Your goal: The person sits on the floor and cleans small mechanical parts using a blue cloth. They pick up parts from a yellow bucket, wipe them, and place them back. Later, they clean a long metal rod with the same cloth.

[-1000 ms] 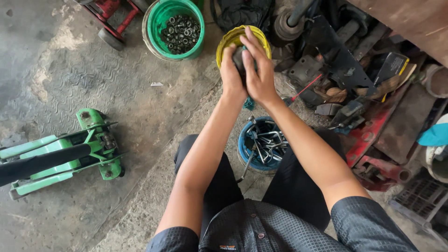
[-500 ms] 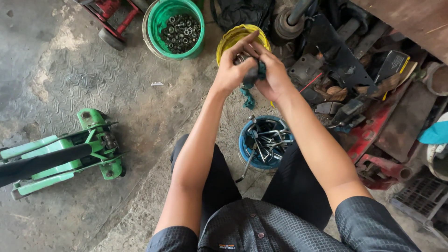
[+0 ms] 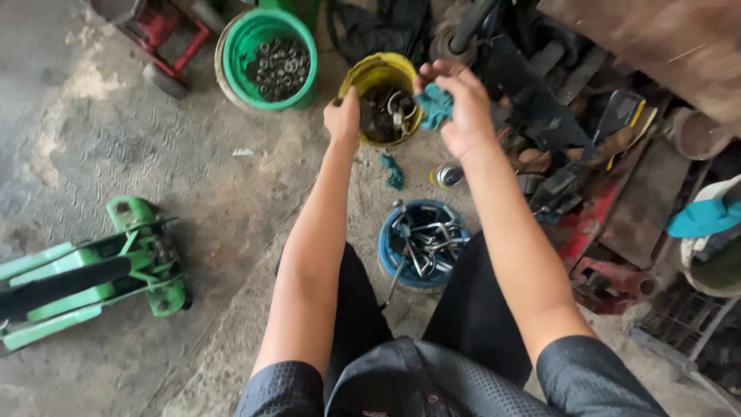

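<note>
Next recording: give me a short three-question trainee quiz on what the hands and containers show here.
1. True or false: the right hand holds a teal rag.
2. Which container is the left hand at? A) green bucket B) yellow bucket C) blue tub
3. Fill in: the green floor jack lies on the person's ____ side.

Key
1. True
2. B, at its rim; whether it grips anything cannot be told
3. left

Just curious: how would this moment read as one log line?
left hand: at yellow bucket rim | right hand: holds teal rag | blue bucket: below
</note>
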